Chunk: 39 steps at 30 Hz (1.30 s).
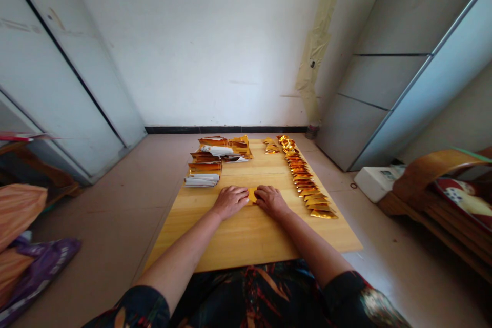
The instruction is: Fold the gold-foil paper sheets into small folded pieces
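Note:
Near the middle of the wooden table, a small piece of gold foil paper (252, 196) lies flat between my hands, its ends covered by my fingers. My left hand (232, 201) is closed on its left end, fingers bent and together. On the right end, my right hand (272, 200) is likewise closed, fingertips pressed down. Ahead and to the left are stacks of gold and white foil sheets (205, 167), with a white roll-like piece (217, 150) among them. Along the right side runs a long row of folded gold foil pieces (302, 174), overlapping one another.
The wooden table (230, 251) reaches close to my body. A short row of gold pieces (271, 145) sits at its far edge. Grey cabinets (378, 77) stand right, beside a white box (374, 183) and a wooden seat (434, 189). Bags (42, 266) lie at left.

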Available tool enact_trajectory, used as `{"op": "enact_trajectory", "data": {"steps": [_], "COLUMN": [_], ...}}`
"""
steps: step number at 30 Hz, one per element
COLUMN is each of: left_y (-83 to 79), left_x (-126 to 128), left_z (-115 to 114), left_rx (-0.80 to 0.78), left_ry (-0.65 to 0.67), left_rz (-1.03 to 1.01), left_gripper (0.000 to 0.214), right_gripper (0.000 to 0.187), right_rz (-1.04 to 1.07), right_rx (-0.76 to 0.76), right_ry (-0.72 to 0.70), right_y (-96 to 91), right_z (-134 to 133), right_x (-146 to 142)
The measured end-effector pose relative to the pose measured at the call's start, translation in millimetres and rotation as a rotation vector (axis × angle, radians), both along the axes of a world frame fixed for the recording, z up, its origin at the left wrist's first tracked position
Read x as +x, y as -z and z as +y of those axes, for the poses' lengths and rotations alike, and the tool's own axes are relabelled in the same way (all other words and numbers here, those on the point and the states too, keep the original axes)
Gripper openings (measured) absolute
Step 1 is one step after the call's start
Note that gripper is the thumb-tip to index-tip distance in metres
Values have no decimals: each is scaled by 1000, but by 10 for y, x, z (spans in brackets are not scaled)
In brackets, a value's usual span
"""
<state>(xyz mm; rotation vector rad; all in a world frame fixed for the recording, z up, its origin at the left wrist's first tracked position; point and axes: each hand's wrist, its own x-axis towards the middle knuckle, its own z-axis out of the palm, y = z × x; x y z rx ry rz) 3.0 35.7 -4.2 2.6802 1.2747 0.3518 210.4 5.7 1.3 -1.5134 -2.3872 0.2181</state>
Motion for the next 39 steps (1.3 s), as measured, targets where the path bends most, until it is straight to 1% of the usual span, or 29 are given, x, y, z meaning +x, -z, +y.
{"op": "enact_trajectory", "data": {"steps": [6, 12, 17, 20, 24, 27, 30, 32, 34, 37, 39], "left_y": [70, 44, -37, -96, -164, -191, -193, -186, -180, -180, -184], "left_x": [-11, -38, -40, -48, -61, -64, -66, -68, -70, -69, -66], "left_z": [-45, -54, -66, -57, -38, -38, -42, -40, -35, -30, -32], "left_rx": [29, 10, -74, -157, -266, -301, -306, -308, -311, -316, -317], "left_ry": [2, 11, 9, 7, 17, 23, 23, 25, 28, 27, 21], "left_rz": [-32, -6, 57, 116, 198, 217, 214, 214, 218, 227, 228], "left_gripper": [39, 44, 46, 48, 51, 53, 53, 53, 53, 54, 54], "right_gripper": [24, 24, 25, 24, 22, 25, 28, 27, 25, 26, 26], "right_rz": [1, 6, 33, 81, 146, 199, 254, 281, 300, 291, 237], "right_rx": [5, -2, -11, -6, -19, -33, -33, -26, -29, -63, -49], "right_ry": [-4, -6, -14, -39, -88, -133, -141, -120, -68, 45, 165], "right_y": [-12, -34, -1, 13, -17, -30, 9, 53, 88, 102, 92], "right_z": [-6, -8, 11, 27, 40, 38, 49, 74, 105, 118, 80], "right_x": [5, 4, 23, 49, 92, 128, 167, 182, 168, 51, -89]}}
